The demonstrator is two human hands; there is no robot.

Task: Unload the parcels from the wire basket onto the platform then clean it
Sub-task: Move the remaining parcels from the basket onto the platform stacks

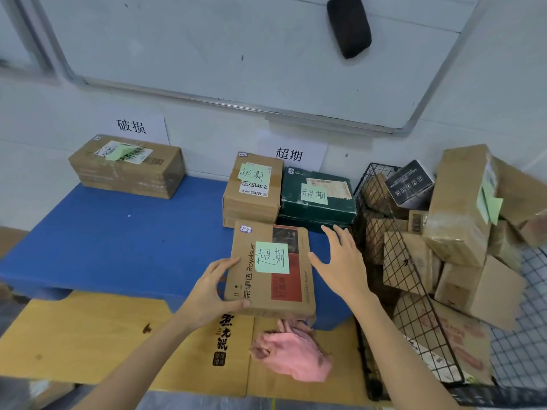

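A flat Royalstar parcel [270,270] with a green sticky note lies on the blue platform [118,241]. My left hand [211,294] grips its near left corner, thumb on top. Just right of the parcel hovers my right hand [340,261], fingers spread and holding nothing. Behind it stand a brown parcel [253,190] and a dark green parcel [318,196], both with green notes. A third brown parcel [127,165] sits at the far left. The black wire basket [393,261] at the right holds several cardboard parcels [461,208].
A pink cloth [293,353] lies on flattened yellow cardboard [88,335] in front of the platform. Paper labels hang on the wall behind the parcels. A whiteboard [236,48] with a black eraser [349,25] is above.
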